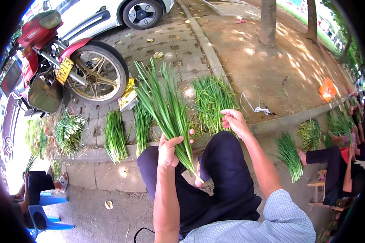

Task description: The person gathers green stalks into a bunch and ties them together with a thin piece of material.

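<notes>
My left hand [169,148] grips a bunch of long green chives [170,112] around its lower stems. The leaves fan up and away from me, and the pale stem ends point down between my knees. Above my right knee is my right hand [234,121], its fingers curled; whether anything thin is pinched there I cannot tell. A broad loose heap of chives [213,97] lies just beyond that hand. Two neater bundles rest to the left: one chive bundle [115,136] on the paving, and another chive bundle [142,124] partly behind the held leaves.
A red motorcycle [94,73] stands at upper left, before a white car [109,18]. A yellow-and-white wrapper [128,97] lies by its front wheel. People sit on both sides, near a blue plastic stool [48,217] and a wooden chair [319,185]. A stone kerb [286,121] runs rightward.
</notes>
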Demonstrator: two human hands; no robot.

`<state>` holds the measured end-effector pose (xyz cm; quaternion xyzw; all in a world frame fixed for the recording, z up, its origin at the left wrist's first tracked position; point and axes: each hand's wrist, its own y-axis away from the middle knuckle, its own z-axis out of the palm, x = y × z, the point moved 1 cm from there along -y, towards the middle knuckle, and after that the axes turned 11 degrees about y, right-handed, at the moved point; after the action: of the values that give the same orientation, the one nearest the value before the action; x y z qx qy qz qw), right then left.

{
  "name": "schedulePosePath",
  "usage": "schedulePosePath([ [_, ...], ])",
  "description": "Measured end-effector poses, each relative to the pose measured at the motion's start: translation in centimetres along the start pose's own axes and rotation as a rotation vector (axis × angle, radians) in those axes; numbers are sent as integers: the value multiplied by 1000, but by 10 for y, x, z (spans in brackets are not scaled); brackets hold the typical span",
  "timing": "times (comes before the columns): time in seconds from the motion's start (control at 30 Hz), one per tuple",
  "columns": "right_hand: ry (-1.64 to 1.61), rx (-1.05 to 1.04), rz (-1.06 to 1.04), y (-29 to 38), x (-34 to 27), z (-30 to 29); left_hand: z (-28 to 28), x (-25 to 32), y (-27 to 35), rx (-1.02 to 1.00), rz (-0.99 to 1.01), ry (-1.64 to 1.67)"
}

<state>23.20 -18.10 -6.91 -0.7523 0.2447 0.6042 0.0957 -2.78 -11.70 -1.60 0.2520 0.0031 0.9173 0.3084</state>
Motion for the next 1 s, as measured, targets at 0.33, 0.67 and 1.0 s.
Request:
schedulePosePath([
  [0.33, 295, -307, -370, 72, -68, 77, 3, 2, 2, 60, 8, 30],
  [0.67, 112, -278, -200, 88, -72, 93, 2, 1, 5, 1, -2, 70],
  [1.0, 42, -417, -162, 100, -67, 91, -5, 4, 3, -23, -42, 64],
])
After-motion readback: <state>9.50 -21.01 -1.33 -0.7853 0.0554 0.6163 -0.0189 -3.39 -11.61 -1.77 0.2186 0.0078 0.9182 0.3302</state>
